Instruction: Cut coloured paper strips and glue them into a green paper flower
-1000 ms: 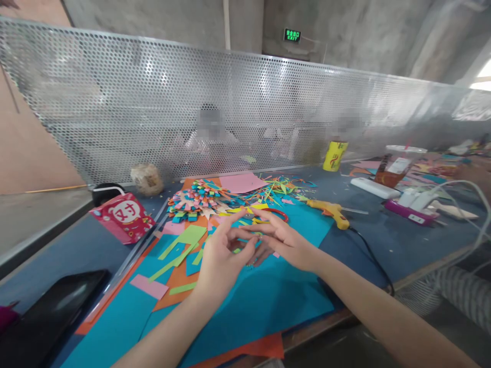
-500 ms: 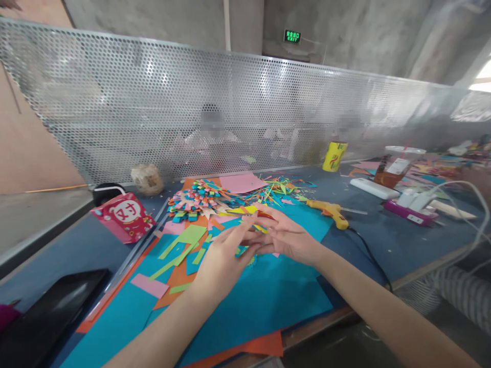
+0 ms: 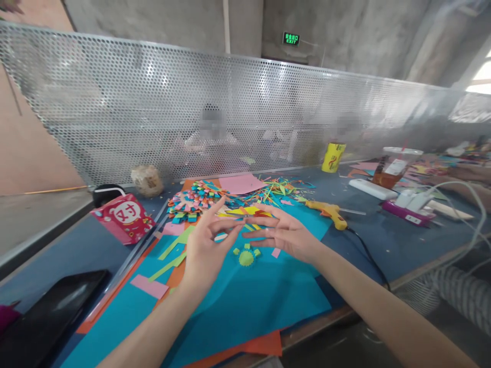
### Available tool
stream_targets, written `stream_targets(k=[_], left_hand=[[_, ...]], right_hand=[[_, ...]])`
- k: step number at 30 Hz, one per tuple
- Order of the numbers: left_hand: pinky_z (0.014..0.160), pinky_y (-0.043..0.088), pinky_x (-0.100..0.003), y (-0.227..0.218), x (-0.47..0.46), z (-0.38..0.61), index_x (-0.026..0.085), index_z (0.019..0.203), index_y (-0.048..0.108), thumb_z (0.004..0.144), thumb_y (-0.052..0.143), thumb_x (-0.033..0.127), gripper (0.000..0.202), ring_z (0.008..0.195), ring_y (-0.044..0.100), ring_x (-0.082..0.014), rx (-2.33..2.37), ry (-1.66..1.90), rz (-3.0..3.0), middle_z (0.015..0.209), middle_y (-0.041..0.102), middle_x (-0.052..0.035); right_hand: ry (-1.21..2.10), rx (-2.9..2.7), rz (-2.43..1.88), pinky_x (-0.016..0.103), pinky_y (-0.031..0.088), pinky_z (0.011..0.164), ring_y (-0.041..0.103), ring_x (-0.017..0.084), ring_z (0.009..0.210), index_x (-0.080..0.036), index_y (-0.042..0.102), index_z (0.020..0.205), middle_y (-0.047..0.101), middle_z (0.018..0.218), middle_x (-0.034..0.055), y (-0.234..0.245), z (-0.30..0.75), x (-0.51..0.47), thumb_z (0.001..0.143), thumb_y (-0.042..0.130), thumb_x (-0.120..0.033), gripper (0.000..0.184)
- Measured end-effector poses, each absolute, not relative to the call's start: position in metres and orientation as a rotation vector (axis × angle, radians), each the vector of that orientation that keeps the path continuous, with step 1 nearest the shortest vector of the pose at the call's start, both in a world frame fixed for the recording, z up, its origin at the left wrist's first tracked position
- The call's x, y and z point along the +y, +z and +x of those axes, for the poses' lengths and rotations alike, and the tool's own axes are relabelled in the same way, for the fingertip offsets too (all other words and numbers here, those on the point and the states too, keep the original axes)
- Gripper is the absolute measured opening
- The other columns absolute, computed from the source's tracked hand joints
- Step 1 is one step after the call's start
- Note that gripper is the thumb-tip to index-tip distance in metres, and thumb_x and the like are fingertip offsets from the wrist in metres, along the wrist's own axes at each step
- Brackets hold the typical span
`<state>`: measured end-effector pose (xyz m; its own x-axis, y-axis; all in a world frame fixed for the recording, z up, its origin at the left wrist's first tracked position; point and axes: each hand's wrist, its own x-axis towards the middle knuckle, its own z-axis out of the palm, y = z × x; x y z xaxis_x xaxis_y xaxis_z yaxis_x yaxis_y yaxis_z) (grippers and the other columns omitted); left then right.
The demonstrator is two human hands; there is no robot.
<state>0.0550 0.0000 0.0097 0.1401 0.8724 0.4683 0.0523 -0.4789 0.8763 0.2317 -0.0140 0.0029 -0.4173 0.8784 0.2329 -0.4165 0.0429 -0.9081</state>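
My left hand [image 3: 205, 245] is above the blue paper sheet [image 3: 261, 291], its thumb and index fingertips pinched together. Whatever is between them is too small to make out. Close on its right, my right hand [image 3: 289, 235] has its fingers stretched out towards that pinch, with nothing visible held. Just below the fingertips, a light green scalloped paper disc [image 3: 246, 258] lies on the blue sheet, with small green folded tabs along its upper edge. Behind the fingers, a yellow and red thing [image 3: 251, 210] is partly hidden.
Green strips [image 3: 172, 250], a pink strip [image 3: 149, 286] and a pile of fringed paper pieces [image 3: 192, 202] lie left and behind. A yellow glue gun [image 3: 328, 210] with a black cord rests right, near a purple power strip [image 3: 408, 213] and drink cup [image 3: 393, 171]. A perforated metal screen [image 3: 153, 107] stands behind.
My left hand has drawn left and turned, its fingers no longer overlapping the right hand's. The right fingers have straightened. The green disc, mostly covered before, now shows.
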Motion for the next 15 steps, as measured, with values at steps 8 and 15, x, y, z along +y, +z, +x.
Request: stream_targets(k=[8, 15], left_hand=[[0.087, 0.044, -0.035, 0.0081, -0.0052, 0.0579, 0.02, 0.125, 0.037, 0.072, 0.06, 0.019, 0.058, 0.09, 0.061, -0.0164, 0.893, 1.473, 2.031, 0.073, 0.068, -0.0003], [0.093, 0.04, -0.038, 0.0024, -0.0081, 0.0589, 0.022, 0.131, 0.029, 0.076, 0.056, 0.023, 0.062, 0.108, 0.053, -0.0174, 0.945, 1.351, 2.276, 0.084, 0.071, -0.0003]], right_hand=[[1.606, -1.346, -0.741, 0.037, 0.05, 0.079, 0.065, 0.018, 0.08, -0.014, 0.063, 0.093, 0.069, 0.084, 0.0062, -0.0074, 0.2292, -0.0071, 0.072, 0.064, -0.026, 0.024], [1.615, -1.404, -0.814, 0.034, 0.053, 0.07, 0.067, 0.019, 0.07, -0.01, 0.067, 0.081, 0.07, 0.072, 0.0078, -0.006, 0.2274, -0.009, 0.066, 0.068, -0.029, 0.024]])
